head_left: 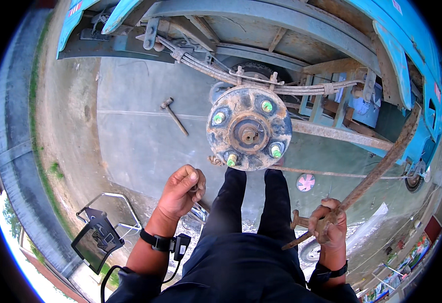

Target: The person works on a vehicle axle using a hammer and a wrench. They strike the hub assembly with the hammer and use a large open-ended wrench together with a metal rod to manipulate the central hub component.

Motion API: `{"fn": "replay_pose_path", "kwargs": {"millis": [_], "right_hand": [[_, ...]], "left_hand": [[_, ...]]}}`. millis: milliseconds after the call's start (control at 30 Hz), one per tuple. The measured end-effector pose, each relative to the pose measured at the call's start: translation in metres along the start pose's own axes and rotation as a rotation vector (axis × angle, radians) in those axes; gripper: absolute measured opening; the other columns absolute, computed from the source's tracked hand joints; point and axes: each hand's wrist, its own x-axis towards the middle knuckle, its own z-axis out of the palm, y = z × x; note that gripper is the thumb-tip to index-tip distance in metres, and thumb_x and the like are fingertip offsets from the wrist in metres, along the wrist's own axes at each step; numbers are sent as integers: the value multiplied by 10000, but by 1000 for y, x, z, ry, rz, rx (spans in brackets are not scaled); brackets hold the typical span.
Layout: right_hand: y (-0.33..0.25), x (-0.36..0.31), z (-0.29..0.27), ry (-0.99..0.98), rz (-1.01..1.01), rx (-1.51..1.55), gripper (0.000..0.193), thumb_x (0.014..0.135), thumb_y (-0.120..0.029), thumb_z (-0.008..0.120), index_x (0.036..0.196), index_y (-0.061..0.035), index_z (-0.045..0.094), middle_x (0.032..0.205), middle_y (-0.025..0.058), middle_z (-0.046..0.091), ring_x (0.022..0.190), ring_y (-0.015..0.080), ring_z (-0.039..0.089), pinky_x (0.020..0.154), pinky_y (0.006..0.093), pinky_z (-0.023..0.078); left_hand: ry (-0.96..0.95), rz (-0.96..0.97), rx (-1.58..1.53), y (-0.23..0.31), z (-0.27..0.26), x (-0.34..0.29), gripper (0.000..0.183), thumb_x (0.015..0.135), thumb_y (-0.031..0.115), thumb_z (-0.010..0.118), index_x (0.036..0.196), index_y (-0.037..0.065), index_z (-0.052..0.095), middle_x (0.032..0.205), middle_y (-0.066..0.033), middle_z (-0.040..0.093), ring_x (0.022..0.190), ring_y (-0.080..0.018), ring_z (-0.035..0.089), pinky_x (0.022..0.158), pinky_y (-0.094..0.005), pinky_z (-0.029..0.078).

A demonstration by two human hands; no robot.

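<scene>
Directly ahead of me is a round rusty wheel hub, with several studs carrying bright green nuts or tips. My left hand is raised below and left of the hub, apart from it, with its fingers curled in. Whatever those fingers may hold is hidden. On the right, my right hand is wrapped round a long rusty bar, which slants up toward the blue vehicle body. A short rusty piece with a flared end sticks out leftward from the same grip; its kind is not clear.
Above the hub runs a leaf spring under the blue vehicle body. A hammer lies on the concrete floor to the left. A folding chair stands at lower left. A pink-and-white disc lies right of my legs.
</scene>
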Motion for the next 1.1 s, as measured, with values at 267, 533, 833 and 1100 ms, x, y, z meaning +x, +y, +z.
{"fn": "replay_pose_path", "kwargs": {"millis": [267, 533, 833, 1100], "right_hand": [[-4, -5, -9, -58, 11, -3, 453, 970, -284, 604, 1307, -16, 462, 760, 140, 629, 632, 192, 593, 755, 518, 512], [0, -11, -15, -77, 19, 8, 535, 947, -327, 645, 1344, -29, 448, 769, 141, 624, 636, 171, 585, 779, 517, 511], [1, -11, -10, -60, 17, 2, 599, 893, -323, 696, 1357, -36, 448, 773, 163, 606, 566, 127, 549, 450, 188, 423], [1, -15, -17, -95, 45, -3, 607, 889, -333, 704, 1352, -31, 452, 769, 161, 611, 555, 119, 541, 448, 181, 405]], "left_hand": [[177, 211, 424, 52, 57, 29, 337, 962, 252, 639, 1177, 1, 572, 718, -15, 572, 575, -71, 512, 494, -201, 379], [209, 172, 558, 61, 67, 47, 435, 940, 314, 672, 1183, -39, 597, 712, 9, 556, 577, -55, 487, 493, -200, 367], [82, 46, 309, 47, 56, 54, 422, 964, 456, 600, 921, 36, 608, 677, 13, 499, 560, -72, 439, 473, -216, 314], [149, 84, 354, 42, 61, 51, 389, 957, 451, 610, 923, 64, 609, 680, 16, 521, 539, -67, 452, 459, -203, 337]]}}
